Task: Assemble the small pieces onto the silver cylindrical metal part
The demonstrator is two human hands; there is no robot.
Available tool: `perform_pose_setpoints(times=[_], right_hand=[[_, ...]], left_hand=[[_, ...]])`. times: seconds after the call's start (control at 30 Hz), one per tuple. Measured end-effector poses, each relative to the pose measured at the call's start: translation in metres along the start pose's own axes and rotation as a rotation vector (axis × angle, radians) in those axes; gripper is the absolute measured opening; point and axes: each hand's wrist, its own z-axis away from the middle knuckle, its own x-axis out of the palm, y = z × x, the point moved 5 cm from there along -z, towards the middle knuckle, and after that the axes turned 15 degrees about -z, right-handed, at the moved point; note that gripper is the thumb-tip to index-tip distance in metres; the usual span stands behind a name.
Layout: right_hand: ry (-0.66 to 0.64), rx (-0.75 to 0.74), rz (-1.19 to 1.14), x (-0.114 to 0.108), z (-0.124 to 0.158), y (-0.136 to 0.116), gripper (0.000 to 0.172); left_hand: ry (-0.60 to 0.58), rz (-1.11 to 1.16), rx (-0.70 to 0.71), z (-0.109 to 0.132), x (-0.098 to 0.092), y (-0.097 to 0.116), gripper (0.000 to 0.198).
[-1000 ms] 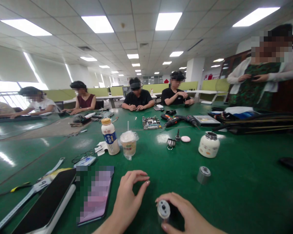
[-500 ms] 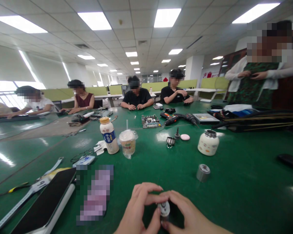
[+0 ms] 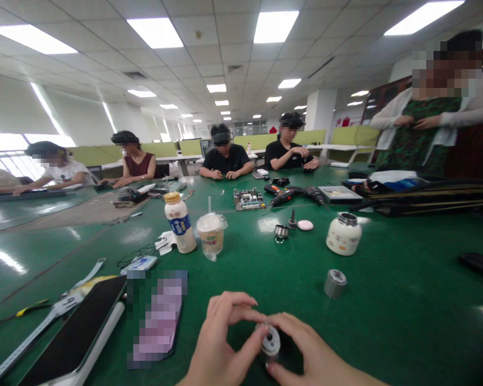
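A small silvery metal cylinder (image 3: 270,346) with a dark hole in its pale top stands near the table's front edge, between my two hands. My right hand (image 3: 306,348) is closed on it, forefinger at the far side and thumb low at the near side. My left hand (image 3: 225,340) also has hold of it, its thumb against the top's left edge and a fingertip by the far rim; the forefinger is lifted clear. A similar metal cylinder (image 3: 335,284) stands upright beyond my right hand.
Left lie a phone (image 3: 80,321), a pale strap (image 3: 32,343) and a purple blurred item (image 3: 161,316). Ahead stand a bottle (image 3: 180,225), a lidded cup (image 3: 211,236) and a cream jar (image 3: 344,236). Farther off are a circuit board (image 3: 248,199), power drills (image 3: 293,195) and several people.
My left fingers have lifted and drawn back a little to the left, and its thumb has moved up onto the top's edge. My right hand keeps its grip on the metal cylinder.
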Motion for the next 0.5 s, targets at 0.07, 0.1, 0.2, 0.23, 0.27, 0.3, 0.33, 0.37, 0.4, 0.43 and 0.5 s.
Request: perform_pose_setpoints(times=[0.07,0.1,0.2,0.23,0.27,0.3,0.33,0.37,0.4,0.43,0.5], right_hand=[[-0.002,0.002,0.005,-0.001,0.0,-0.001,0.044],[-0.004,0.007,0.005,-0.001,0.0,-0.001,0.045],[-0.013,0.019,0.003,-0.001,0.0,-0.001,0.048],[-0.014,0.02,0.004,-0.001,-0.001,-0.001,0.048],[-0.017,0.021,0.004,-0.001,-0.001,0.0,0.048],[-0.018,0.024,0.004,-0.001,-0.001,0.0,0.049],[-0.018,0.028,0.003,-0.001,-0.001,0.0,0.049],[-0.017,0.031,0.001,-0.001,-0.001,0.0,0.049],[-0.016,0.033,0.001,-0.002,-0.001,0.0,0.049],[-0.015,0.033,0.001,-0.002,0.0,-0.001,0.048],[-0.014,0.031,0.002,-0.002,0.0,-0.001,0.048]], left_hand=[[0.044,-0.043,-0.094,-0.005,-0.002,-0.014,0.027],[0.054,-0.079,-0.136,-0.008,-0.002,-0.022,0.024],[0.0,-0.205,-0.194,-0.013,0.006,-0.044,0.018],[-0.029,-0.236,-0.201,-0.014,0.009,-0.051,0.018],[-0.053,-0.255,-0.204,-0.014,0.013,-0.056,0.019],[-0.067,-0.267,-0.205,-0.014,0.015,-0.06,0.023],[-0.074,-0.273,-0.206,-0.013,0.017,-0.062,0.029],[-0.075,-0.277,-0.208,-0.013,0.019,-0.064,0.036],[-0.073,-0.277,-0.212,-0.013,0.019,-0.066,0.042],[-0.071,-0.274,-0.217,-0.013,0.02,-0.066,0.047],[-0.065,-0.244,-0.222,-0.015,0.019,-0.066,0.046]])
